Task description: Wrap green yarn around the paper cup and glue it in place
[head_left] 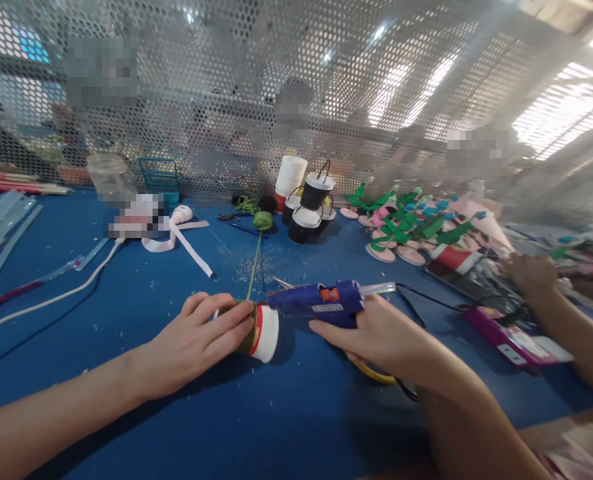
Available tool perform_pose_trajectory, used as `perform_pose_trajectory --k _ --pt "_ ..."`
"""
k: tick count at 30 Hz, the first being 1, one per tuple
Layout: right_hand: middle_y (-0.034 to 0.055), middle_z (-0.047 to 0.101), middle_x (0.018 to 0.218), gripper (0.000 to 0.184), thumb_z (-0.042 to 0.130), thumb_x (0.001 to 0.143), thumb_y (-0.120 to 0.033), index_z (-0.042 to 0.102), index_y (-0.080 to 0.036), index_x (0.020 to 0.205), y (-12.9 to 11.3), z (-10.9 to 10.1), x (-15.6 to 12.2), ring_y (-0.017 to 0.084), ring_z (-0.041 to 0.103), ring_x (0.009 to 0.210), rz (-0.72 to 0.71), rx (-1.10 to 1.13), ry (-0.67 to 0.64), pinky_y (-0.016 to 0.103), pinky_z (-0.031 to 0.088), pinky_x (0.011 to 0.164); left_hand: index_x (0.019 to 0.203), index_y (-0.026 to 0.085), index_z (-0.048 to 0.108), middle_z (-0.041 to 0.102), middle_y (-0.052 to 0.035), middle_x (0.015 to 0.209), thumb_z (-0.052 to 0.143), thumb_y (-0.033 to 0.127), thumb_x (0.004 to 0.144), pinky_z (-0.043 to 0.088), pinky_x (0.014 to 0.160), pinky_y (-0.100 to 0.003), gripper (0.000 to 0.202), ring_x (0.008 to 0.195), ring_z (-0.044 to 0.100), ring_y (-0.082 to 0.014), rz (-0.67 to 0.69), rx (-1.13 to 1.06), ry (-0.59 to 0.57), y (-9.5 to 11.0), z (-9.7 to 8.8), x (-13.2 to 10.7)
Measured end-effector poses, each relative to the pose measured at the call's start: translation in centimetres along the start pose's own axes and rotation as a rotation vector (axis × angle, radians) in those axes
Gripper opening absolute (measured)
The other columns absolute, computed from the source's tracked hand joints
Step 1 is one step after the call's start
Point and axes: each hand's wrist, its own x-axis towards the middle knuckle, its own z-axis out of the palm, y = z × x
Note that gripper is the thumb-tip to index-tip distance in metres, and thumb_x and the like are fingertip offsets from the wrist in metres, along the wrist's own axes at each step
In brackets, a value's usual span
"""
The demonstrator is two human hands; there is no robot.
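Note:
My left hand (196,343) is wrapped round a small paper cup (261,331) lying on its side on the blue table (126,293). The cup is partly wound with green yarn (254,267), which runs back to a small ball (263,220). In my right hand (376,333) is a blue hot glue gun (321,300), its nozzle pointing left at the cup, a clear glue stick poking out behind. The gun's black cord (416,313) trails to the right.
Black-wrapped cups (309,207) and a white cup stack (290,177) stand at the back by a perforated metal screen (296,80). Green and pink paper decorations (406,230) lie right. Another person's hand (531,273) reaches near a pink phone (511,337). Glue sticks (1,227), white ribbon (176,237).

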Motion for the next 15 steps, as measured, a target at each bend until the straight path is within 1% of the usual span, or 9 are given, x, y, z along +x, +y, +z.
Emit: perform_pose_trajectory --k 2,4,10,13,15 --pt "-0.0044 0.044 0.035 0.03 0.053 0.069 -0.033 0.04 -0.021 0.044 0.1 0.0 0.2 0.008 0.04 0.032 0.0 -0.001 0.013 0.019 0.031 0.033 0.111 0.012 0.048 0.055 -0.0107 0.116 0.025 0.008 0.09 0.028 0.08 -0.037 0.031 0.103 0.041 -0.0245 -0.01 0.011 0.007 0.1 0.1 0.0" --pt "-0.0044 0.044 0.035 0.03 0.053 0.069 -0.034 0.041 -0.02 0.045 0.1 0.1 0.4 0.008 0.04 0.032 0.029 -0.005 0.014 0.019 0.032 0.033 0.111 0.012 0.048 0.055 -0.0098 0.115 0.022 0.009 0.091 0.028 0.081 -0.037 0.032 0.103 0.041 -0.024 -0.018 0.012 0.011 0.2 0.2 0.0" --pt "-0.0036 0.046 0.038 0.03 0.053 0.07 -0.035 0.042 -0.019 0.048 0.2 0.1 1.2 0.007 0.042 0.034 0.043 0.058 -0.043 0.018 0.034 0.035 0.111 0.012 0.048 0.056 -0.0087 0.115 0.02 0.008 0.091 0.026 0.082 -0.037 0.034 0.102 0.04 -0.0233 -0.003 0.005 0.031 0.0 0.2 -0.1" --pt "-0.0048 0.046 0.039 0.024 0.057 0.068 -0.034 0.046 -0.018 0.053 0.7 -0.2 2.2 0.007 0.041 0.035 -0.003 0.142 -0.051 0.019 0.034 0.037 0.11 0.012 0.048 0.056 -0.0085 0.114 0.022 0.008 0.091 0.026 0.082 -0.036 0.033 0.101 0.04 -0.023 0.003 0.014 0.039 -0.1 0.0 0.0" --pt "-0.0054 0.048 0.043 0.019 0.06 0.066 -0.032 0.05 -0.017 0.059 1.1 -0.4 3.2 0.007 0.043 0.038 -0.062 0.231 -0.004 0.02 0.036 0.04 0.11 0.011 0.049 0.056 -0.0086 0.114 0.023 0.008 0.091 0.026 0.082 -0.036 0.032 0.1 0.04 -0.0227 -0.001 0.019 0.05 -0.1 -0.1 0.0"
